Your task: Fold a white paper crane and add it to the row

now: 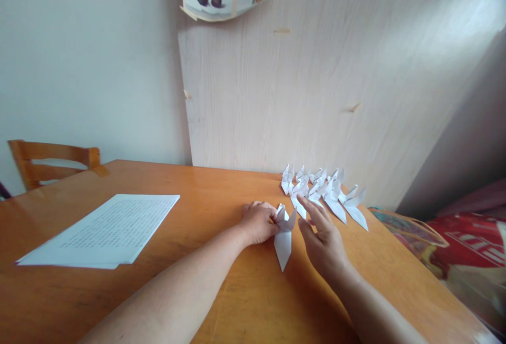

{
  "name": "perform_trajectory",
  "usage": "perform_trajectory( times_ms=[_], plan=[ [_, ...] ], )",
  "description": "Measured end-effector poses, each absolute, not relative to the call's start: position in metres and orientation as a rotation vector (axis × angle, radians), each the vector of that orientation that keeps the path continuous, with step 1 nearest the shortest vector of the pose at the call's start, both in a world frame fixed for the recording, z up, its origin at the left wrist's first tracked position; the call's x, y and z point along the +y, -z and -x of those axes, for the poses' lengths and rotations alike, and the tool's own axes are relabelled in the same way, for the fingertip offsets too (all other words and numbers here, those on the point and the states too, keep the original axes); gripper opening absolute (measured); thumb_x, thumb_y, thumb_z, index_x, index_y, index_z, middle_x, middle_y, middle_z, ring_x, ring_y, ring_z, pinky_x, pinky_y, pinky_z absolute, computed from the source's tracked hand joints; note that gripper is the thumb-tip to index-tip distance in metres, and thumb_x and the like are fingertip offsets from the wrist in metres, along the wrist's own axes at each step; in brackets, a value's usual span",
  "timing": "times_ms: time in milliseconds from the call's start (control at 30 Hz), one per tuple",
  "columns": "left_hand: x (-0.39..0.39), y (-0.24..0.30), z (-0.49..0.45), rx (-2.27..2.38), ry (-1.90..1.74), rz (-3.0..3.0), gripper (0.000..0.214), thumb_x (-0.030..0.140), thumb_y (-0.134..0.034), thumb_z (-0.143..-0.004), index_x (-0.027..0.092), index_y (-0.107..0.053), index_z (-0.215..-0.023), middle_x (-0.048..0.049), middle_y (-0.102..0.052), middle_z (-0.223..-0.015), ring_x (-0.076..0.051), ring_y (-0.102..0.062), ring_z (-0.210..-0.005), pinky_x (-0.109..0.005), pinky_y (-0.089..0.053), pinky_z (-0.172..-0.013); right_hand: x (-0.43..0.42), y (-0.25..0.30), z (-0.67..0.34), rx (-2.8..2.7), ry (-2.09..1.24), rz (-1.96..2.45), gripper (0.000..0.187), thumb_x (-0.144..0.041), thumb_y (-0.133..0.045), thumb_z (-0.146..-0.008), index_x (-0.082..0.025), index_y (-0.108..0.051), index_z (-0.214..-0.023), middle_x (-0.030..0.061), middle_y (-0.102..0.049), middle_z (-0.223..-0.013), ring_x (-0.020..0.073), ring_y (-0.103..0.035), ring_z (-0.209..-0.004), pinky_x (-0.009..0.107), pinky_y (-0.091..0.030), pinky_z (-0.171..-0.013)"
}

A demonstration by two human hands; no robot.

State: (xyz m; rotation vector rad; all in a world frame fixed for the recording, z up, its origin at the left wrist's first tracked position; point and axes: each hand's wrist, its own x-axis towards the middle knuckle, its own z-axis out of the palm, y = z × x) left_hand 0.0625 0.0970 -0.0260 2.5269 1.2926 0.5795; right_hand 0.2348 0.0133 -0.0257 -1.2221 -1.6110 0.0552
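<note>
A white folded paper crane (284,236) lies on the orange wooden table (205,291) in front of me. My left hand (259,222) is closed, pinching the crane's upper left part. Just right of the crane, my right hand (322,236) is open with fingers stretched out, holding nothing; its fingertips point toward a row of several finished white paper cranes (324,191) near the wall.
A stack of printed white sheets (106,231) lies on the table's left side. A wooden chair (51,162) stands at the far left. A pale wooden panel (316,80) leans behind the table. Red patterned fabric (466,249) sits off the right edge.
</note>
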Motion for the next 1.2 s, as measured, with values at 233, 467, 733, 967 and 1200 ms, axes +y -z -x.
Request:
perform_trajectory(
  times_ms=[233,467,733,967,1200],
  plan=[
    [0.096,0.026,-0.062,1.292,-0.608,-2.528,0.02,0.047,-0.068,-0.073,0.029,-0.072,-0.08,0.0011,-0.07,-0.095,-0.023,-0.057,-0.101,-0.034,-0.038,-0.091,0.013,0.027,-0.238,-1.665,0.143,1.314,0.035,-0.025,-0.052,-0.089,-0.025,-0.064,-0.122,0.0108,-0.062,-0.126,0.027,-0.055,-0.119,0.047,-0.045,-0.101],
    [0.1,0.03,-0.062,1.277,-0.652,-2.525,0.021,0.05,-0.069,-0.072,0.032,-0.074,-0.082,0.0011,-0.071,-0.097,-0.026,-0.058,-0.101,-0.037,-0.04,-0.091,0.009,0.025,-0.238,-1.595,0.154,1.441,0.029,-0.026,-0.051,-0.088,-0.02,-0.063,-0.114,0.0113,-0.067,-0.117,0.0277,-0.058,-0.113,0.046,-0.046,-0.097],
    [0.101,0.035,-0.063,1.257,-0.728,-2.509,0.016,0.044,-0.071,-0.07,0.031,-0.074,-0.078,0.0013,-0.071,-0.095,-0.026,-0.058,-0.099,-0.038,-0.039,-0.09,0.008,0.026,-0.237,-1.613,0.238,1.561,0.033,-0.016,-0.051,-0.082,-0.019,-0.062,-0.113,0.0104,-0.066,-0.115,0.0296,-0.052,-0.115,0.047,-0.046,-0.096],
    [0.094,0.031,-0.064,1.145,-0.824,-2.582,0.017,0.044,-0.07,-0.073,0.027,-0.07,-0.074,0.0008,-0.07,-0.098,-0.026,-0.056,-0.1,-0.039,-0.035,-0.09,0.009,0.025,-0.238,-1.617,0.333,1.605,0.029,-0.015,-0.053,-0.081,-0.02,-0.059,-0.109,0.0104,-0.063,-0.111,0.0295,-0.052,-0.108,0.045,-0.046,-0.09],
    [0.095,0.033,-0.064,1.115,-0.873,-2.563,0.023,0.047,-0.072,-0.071,0.025,-0.067,-0.073,0.0009,-0.069,-0.098,-0.026,-0.057,-0.1,-0.039,-0.035,-0.091,0.007,0.022,-0.238,-1.612,0.382,1.689,0.017,-0.022,-0.058,-0.082,-0.021,-0.056,-0.099,0.0088,-0.062,-0.104,0.0282,-0.054,-0.099,0.042,-0.045,-0.087]
  ],
)
